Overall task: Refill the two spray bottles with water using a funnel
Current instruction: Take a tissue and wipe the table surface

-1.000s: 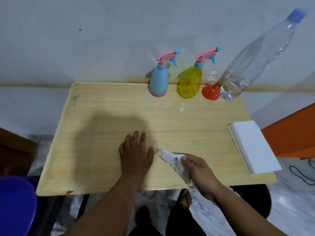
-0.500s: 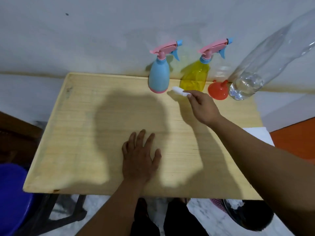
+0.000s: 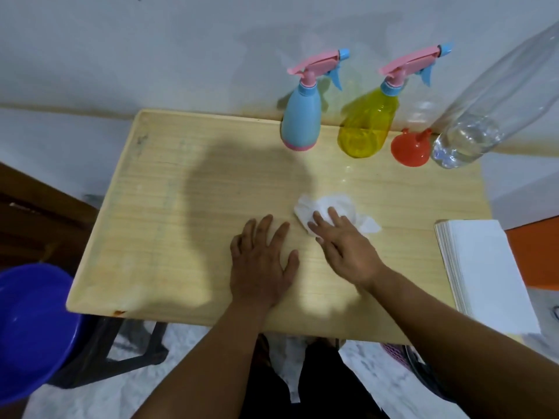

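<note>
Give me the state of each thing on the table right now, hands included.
Blue spray bottle: upright, trigger head on.
Yellow spray bottle: upright, trigger head on.
Red funnel: mouth down, unused.
Clear water bottle: standing, water low.
Tissue: crumpled, pressed flat.
Right hand: fingers straight, pressing tissue.
Left hand: flat on table.
Paper stack: lying at right edge.

Crumpled white tissue [image 3: 335, 211] on wooden table [image 3: 181, 225], white paper stack [image 3: 484, 267] (right edge), blue basin [image 3: 30, 325] beside table

Left grip [image 3: 262, 261] flat (fingers spread); right grip [image 3: 344, 244] flat, pressing.
</note>
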